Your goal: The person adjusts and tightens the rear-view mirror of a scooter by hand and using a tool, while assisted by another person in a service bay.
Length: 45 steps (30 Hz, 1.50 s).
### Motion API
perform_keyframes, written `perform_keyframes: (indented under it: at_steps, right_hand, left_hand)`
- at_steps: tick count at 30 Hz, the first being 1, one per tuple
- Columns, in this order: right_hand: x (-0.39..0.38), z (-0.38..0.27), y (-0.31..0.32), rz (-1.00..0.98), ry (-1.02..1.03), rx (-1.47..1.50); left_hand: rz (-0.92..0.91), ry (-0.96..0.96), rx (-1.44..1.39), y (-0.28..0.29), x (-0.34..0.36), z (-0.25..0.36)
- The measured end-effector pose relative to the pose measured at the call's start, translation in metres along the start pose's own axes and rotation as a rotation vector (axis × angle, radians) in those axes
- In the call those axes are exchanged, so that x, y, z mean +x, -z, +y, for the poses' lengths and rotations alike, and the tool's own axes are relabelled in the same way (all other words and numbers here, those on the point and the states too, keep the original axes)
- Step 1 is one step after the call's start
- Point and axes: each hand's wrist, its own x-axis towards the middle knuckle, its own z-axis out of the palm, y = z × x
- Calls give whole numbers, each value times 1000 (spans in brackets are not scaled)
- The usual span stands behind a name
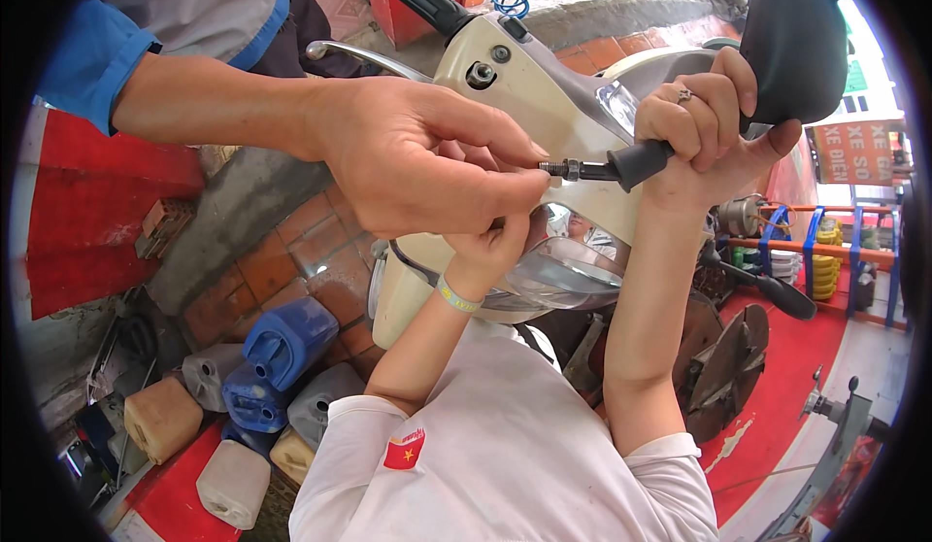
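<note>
My right hand, a ring on one finger, is closed round the stem of a black rear-view mirror. The stem has a rubber boot and ends in a threaded bolt pointing left. Another person's hand, reaching in from the left out of a blue sleeve, pinches its fingertips at the bolt's tip. Below and behind that hand is my left hand, with a band on the wrist; its fingers are mostly hidden. A cream scooter stands behind the hands, a bare mirror mount on its handlebar.
Blue and white plastic jerrycans cluster on the tiled floor at lower left. The scooter's brake lever sticks out at upper left. A second black mirror is at right, near a rack with blue posts.
</note>
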Motion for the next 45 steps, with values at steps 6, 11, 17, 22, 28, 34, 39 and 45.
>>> perform_keyframes:
  at_steps: [6,11,17,22,28,34,39,45]
  right_hand:
    - [5,7,-13,147,52,-19]
    - [4,6,-14,278,115,-36]
    - [1,1,0,15,21,-19]
    - [-4,1,0,26,4,-3]
    - [-1,-1,-2,76,27,-24]
    - [0,1,-3,140,50,1]
    - [-1,0,-3,168,56,-33]
    - [-1,1,-6,320,71,2]
  left_hand:
    - [1,-116,98,1,8,6]
    - [10,-67,82,-3,7,9]
    - [-38,6,49,0,4,5]
    - [45,-117,193,-3,4,6]
    - [64,-43,203,-1,6,3]
    - [78,-183,351,-2,22,10]
    - [103,-199,361,-2,20,11]
    - [119,-94,239,-3,23,30]
